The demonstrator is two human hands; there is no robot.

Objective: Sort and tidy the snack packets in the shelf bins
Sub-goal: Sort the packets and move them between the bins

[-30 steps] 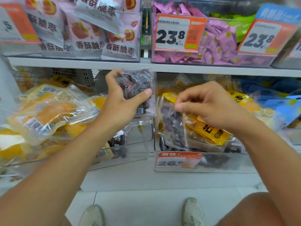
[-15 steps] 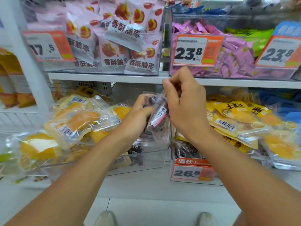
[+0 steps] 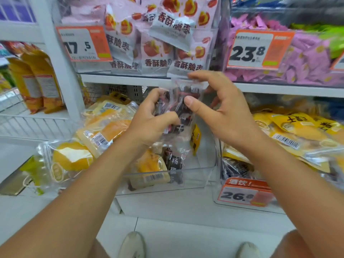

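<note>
Left of the clear bin (image 3: 195, 175), about four yellow packets (image 3: 104, 131) spill in a loose heap, barcodes up. Inside the bin lie one yellow packet and one dark packet (image 3: 175, 164), the latter upright against the front wall.

Above the bin, the left hand (image 3: 149, 125) grips the lower half of a clear packet (image 3: 183, 108) of dark snacks, fingers curled round it. The packet stands upright, long axis vertical, sealed top edge toward the upper shelf (image 3: 119, 79).

The right hand (image 3: 221, 112) pinches the same packet: forefinger on its top edge, thumb pressed on its front. How many packets the two hands hold between them I cannot tell; it may be more than one.

Right of the bin, a second bin carries a 26.8 tag (image 3: 243, 194) and several more yellow packets, too overlapped to count. Above the bin, the upper shelf bears pink packets (image 3: 158, 53) and purple sweets (image 3: 307, 58), with two price tags fully in view.
</note>
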